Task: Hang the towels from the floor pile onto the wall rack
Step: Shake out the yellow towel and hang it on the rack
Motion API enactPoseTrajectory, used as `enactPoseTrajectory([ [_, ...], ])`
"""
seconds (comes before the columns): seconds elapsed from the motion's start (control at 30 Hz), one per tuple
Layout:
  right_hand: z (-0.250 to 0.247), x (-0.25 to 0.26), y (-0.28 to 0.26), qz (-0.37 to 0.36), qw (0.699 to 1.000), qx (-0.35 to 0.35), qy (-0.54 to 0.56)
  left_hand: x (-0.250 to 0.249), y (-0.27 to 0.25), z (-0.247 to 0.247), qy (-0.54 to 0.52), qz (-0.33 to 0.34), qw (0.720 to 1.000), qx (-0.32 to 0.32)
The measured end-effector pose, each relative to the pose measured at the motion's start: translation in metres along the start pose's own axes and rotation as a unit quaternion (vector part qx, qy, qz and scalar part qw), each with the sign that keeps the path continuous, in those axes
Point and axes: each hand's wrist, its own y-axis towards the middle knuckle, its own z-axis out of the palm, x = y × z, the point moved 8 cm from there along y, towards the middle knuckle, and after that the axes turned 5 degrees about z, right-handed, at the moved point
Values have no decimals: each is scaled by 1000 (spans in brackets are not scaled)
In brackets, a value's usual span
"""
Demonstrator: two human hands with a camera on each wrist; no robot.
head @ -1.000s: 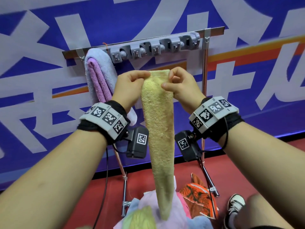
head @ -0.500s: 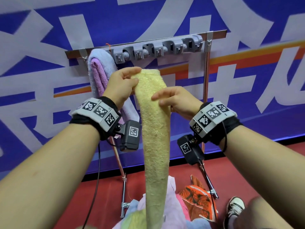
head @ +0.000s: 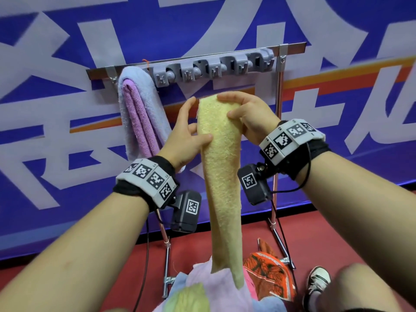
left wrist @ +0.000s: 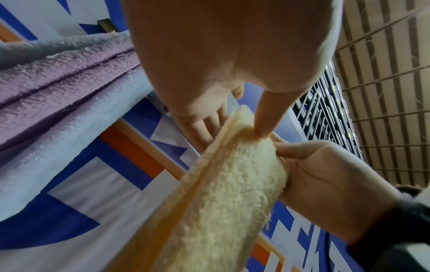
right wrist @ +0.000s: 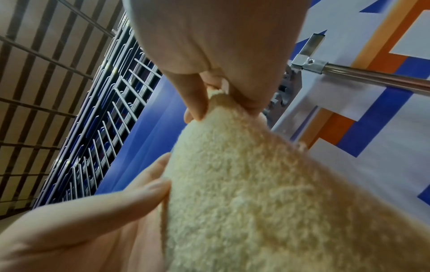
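Observation:
A long yellow towel [head: 222,176], folded lengthwise, hangs in front of me just below the grey hook rack [head: 213,68]. My right hand [head: 243,111] pinches its top end between thumb and fingers, seen close in the right wrist view [right wrist: 216,95]. My left hand [head: 193,131] pinches the towel's left edge a little lower, thumb on the front, fingers behind it [left wrist: 232,128]. A purple towel wrapped in a pale blue one [head: 139,118] hangs at the rack's left end. The floor pile [head: 202,289] of pastel towels lies under the yellow towel's tip.
The rack's metal bar sits on two slanted stand legs [head: 275,176] against a blue and white banner wall. An orange patterned cloth [head: 267,275] lies right of the pile, and a sneaker [head: 317,280] stands on the red floor beside it.
My right hand has moved up from the towel's front to grip its top end. My left hand has left the top and dropped to the left edge.

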Motion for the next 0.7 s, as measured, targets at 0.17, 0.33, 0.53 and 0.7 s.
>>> enactPoseTrajectory([
  [0.17, -8, 5, 3, -7, 1000, -20, 21, -13, 0, 4, 61, 78, 995, -33],
  [0.33, -12, 7, 6, 0, 999, -19, 37, -9, 4, 7, 54, 41, 997, -20],
  [0.53, -2, -1, -2, 51, 993, 65, 81, -9, 13, -1, -42, -24, 998, -34],
  [0.7, 3, -8, -12, 66, 978, 148, 132, -16, 18, -14, -74, -42, 994, -63],
])
